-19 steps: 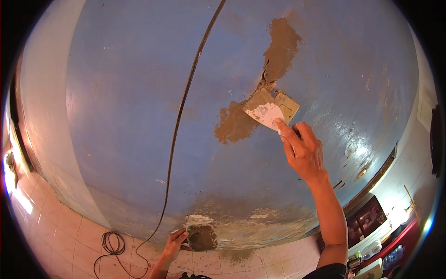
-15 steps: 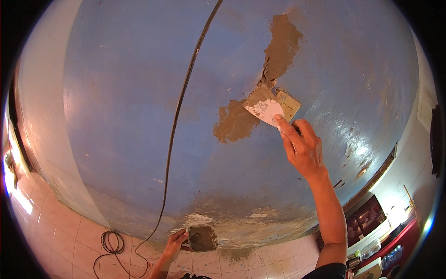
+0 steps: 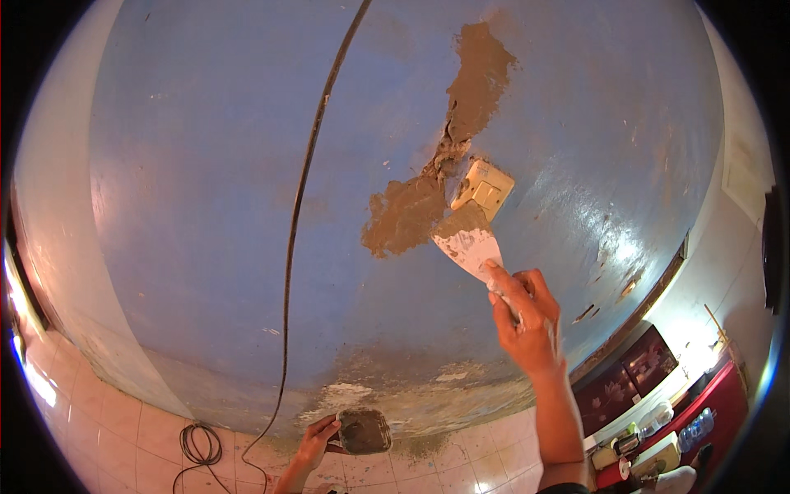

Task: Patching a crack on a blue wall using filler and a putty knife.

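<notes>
My right hand [image 3: 524, 317] grips a putty knife [image 3: 466, 247], its blade pale and smeared with grey-brown mortar at the tip, just below a yellowed switch plate [image 3: 491, 183] on the blue wall [image 3: 206, 181]. Brown mortar patches [image 3: 481, 78] run above and to the left of the plate, round a rough, cracked hollow [image 3: 442, 160]. Low in the view, my left hand [image 3: 317, 440] holds a small square container [image 3: 364, 430] with grey mortar inside.
A black cable [image 3: 296, 210] runs down the wall to a coil [image 3: 197, 445] on the pink tiled floor [image 3: 107, 395]. At the lower right are a dark flowered panel [image 3: 646, 358], a red surface [image 3: 712, 395], plastic bottles [image 3: 695, 428] and other household items.
My right hand and putty knife have moved down, off the cracked hollow, which now shows beside the fully visible switch plate. My left hand and container sit slightly lower and further right in view.
</notes>
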{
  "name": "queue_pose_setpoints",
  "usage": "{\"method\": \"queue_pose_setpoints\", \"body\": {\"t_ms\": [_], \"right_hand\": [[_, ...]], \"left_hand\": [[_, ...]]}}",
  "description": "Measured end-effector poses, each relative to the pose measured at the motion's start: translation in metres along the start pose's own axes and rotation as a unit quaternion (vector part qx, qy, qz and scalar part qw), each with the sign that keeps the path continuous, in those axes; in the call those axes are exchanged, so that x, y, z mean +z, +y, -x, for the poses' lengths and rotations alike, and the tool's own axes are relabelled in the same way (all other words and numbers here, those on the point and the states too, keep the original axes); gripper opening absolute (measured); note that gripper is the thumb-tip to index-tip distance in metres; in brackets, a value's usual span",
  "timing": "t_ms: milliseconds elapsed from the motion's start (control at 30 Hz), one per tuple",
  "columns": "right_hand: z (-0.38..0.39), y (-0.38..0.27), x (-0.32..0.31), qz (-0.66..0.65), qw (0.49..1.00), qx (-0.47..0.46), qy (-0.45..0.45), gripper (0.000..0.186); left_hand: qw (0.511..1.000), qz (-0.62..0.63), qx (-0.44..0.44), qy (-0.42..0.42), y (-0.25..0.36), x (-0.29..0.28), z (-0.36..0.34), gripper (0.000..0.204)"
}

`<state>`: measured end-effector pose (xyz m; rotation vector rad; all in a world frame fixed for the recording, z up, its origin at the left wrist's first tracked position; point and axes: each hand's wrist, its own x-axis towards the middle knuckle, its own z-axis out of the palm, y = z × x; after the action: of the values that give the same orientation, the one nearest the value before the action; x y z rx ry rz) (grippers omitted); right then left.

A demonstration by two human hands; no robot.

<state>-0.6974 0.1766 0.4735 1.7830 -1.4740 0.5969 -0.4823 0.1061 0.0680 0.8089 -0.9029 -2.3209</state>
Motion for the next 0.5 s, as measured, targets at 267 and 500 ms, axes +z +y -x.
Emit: {"method": "queue_pose_setpoints", "body": {"t_ms": [267,500], "right_hand": [[0.003,-0.047,0.061,-0.126,0.98,0.057,0.141,0.048],[-0.04,-0.035,0.099,-0.172,0.966,0.084,0.176,0.051]], "left_hand": [[0.999,-0.027,0.027,-0.012,0.014,-0.001,0.019,0.048],[0.997,-0.034,0.053,0.033,0.003,-0.016,0.026,0.046]]}}
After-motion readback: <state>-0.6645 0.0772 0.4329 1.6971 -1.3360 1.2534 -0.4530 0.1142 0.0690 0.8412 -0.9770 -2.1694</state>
